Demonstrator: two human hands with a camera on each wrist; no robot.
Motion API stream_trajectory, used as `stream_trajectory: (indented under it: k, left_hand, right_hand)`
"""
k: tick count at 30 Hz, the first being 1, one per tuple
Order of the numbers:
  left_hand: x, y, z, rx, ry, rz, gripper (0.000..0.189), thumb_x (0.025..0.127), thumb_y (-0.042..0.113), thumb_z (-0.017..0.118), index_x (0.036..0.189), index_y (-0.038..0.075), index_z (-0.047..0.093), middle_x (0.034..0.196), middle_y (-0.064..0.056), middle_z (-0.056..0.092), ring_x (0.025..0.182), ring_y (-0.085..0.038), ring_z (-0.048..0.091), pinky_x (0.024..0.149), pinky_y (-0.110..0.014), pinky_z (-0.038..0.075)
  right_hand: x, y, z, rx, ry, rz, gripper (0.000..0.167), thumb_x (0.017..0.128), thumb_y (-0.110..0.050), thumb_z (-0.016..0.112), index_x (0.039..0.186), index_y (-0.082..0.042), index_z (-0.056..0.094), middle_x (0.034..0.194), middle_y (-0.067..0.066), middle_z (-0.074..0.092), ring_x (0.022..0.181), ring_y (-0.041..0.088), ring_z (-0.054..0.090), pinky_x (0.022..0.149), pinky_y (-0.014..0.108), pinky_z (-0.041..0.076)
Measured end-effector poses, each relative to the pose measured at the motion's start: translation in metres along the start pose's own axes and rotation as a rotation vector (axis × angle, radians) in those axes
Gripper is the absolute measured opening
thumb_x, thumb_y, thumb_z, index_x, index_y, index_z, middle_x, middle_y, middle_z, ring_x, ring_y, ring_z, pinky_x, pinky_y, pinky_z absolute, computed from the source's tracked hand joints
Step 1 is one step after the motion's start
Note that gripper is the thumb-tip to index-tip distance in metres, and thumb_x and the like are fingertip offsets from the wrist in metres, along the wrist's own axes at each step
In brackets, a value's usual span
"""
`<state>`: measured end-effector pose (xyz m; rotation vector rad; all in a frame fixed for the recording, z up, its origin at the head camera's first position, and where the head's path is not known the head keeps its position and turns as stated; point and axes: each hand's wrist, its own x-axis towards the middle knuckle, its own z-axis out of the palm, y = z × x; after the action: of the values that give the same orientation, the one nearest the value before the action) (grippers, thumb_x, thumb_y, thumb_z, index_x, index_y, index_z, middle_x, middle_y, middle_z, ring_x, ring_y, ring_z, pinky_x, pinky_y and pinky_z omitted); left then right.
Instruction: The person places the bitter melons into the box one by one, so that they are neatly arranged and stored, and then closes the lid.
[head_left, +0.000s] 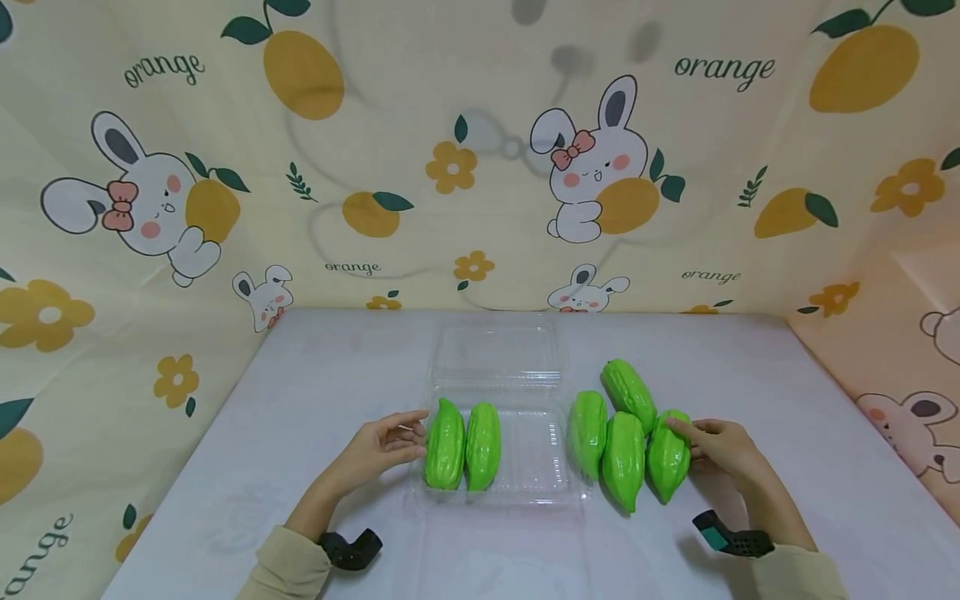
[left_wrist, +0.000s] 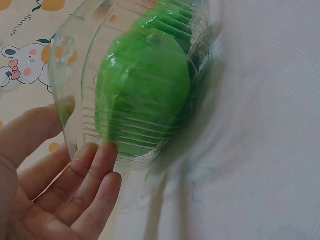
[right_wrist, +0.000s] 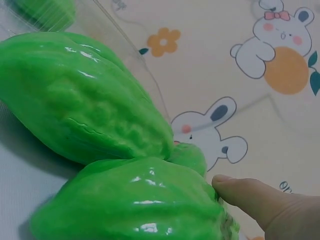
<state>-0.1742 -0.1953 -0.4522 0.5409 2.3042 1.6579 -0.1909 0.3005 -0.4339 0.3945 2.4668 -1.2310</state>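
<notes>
A clear plastic clamshell box (head_left: 528, 450) lies with its lid (head_left: 495, 350) folded back. Inside, on the left, two green ridged gourds (head_left: 446, 446) stand side by side. At the box's left edge my left hand (head_left: 386, 442) holds the rim; its fingertips (left_wrist: 105, 155) touch the ribbed outer wall in the left wrist view. My right hand (head_left: 723, 446) grips the rightmost gourd (head_left: 667, 458), thumb on top near its far end, other fingers mostly hidden behind it. Three more gourds (head_left: 624, 462) cluster between that one and the box.
The white table (head_left: 315, 358) ends at a patterned cloth backdrop (head_left: 495, 208) behind and cloth sides at left and right. Black devices (head_left: 731, 537) are strapped to both wrists. The gourd cluster lies right against the box's right edge.
</notes>
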Motion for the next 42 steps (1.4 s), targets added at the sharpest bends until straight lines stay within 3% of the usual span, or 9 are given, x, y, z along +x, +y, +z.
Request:
stream_trajectory:
  k: [10, 17, 30, 37, 42]
  left_hand:
    - [0.0, 0.0, 0.0, 0.008, 0.004, -0.005, 0.061, 0.089, 0.017, 0.069, 0.139, -0.006, 0.045, 0.12, -0.027, 0.057, 0.103, -0.008, 0.06, 0.086, -0.01, 0.052]
    - [-0.001, 0.0, 0.0, 0.01, 0.004, -0.007, 0.061, 0.089, 0.017, 0.069, 0.139, -0.006, 0.045, 0.12, -0.028, 0.057, 0.104, -0.012, 0.061, 0.086, -0.01, 0.052]
    - [0.0, 0.001, 0.0, 0.028, 0.005, -0.005, 0.061, 0.089, 0.018, 0.07, 0.139, -0.006, 0.045, 0.119, -0.027, 0.058, 0.104, -0.011, 0.06, 0.086, -0.009, 0.051]
    - [0.001, -0.002, -0.001, 0.031, 0.001, 0.008, 0.06, 0.089, 0.018, 0.069, 0.139, -0.005, 0.045, 0.119, -0.026, 0.058, 0.104, -0.01, 0.06, 0.087, -0.01, 0.051]
    - [0.0, -0.002, 0.0, 0.022, 0.005, 0.007, 0.061, 0.089, 0.018, 0.069, 0.139, -0.006, 0.045, 0.119, -0.027, 0.058, 0.102, -0.007, 0.06, 0.086, -0.009, 0.051]
  right_hand:
    - [-0.001, 0.002, -0.001, -0.023, -0.018, -0.031, 0.085, 0.095, -0.051, 0.051, 0.138, 0.02, 0.033, 0.112, 0.022, 0.063, 0.085, 0.008, 0.063, 0.077, 0.029, 0.059]
    - [-0.001, 0.002, -0.006, -0.078, -0.027, -0.027, 0.086, 0.096, -0.057, 0.046, 0.139, 0.017, 0.035, 0.134, 0.035, 0.047, 0.102, 0.024, 0.063, 0.09, 0.041, 0.055]
    - [-0.004, 0.003, -0.012, -0.019, -0.024, -0.04, 0.084, 0.098, -0.054, 0.044, 0.14, 0.018, 0.03, 0.138, 0.037, 0.041, 0.11, 0.033, 0.058, 0.09, 0.037, 0.058]
    - [-0.006, -0.001, -0.017, -0.004, -0.04, -0.063, 0.082, 0.099, -0.05, 0.044, 0.141, 0.019, 0.029, 0.123, 0.026, 0.056, 0.092, 0.008, 0.062, 0.083, 0.027, 0.059]
    - [-0.008, -0.007, -0.02, -0.015, -0.046, -0.09, 0.079, 0.099, -0.049, 0.043, 0.14, 0.018, 0.031, 0.12, 0.02, 0.059, 0.089, 0.005, 0.06, 0.081, 0.025, 0.059]
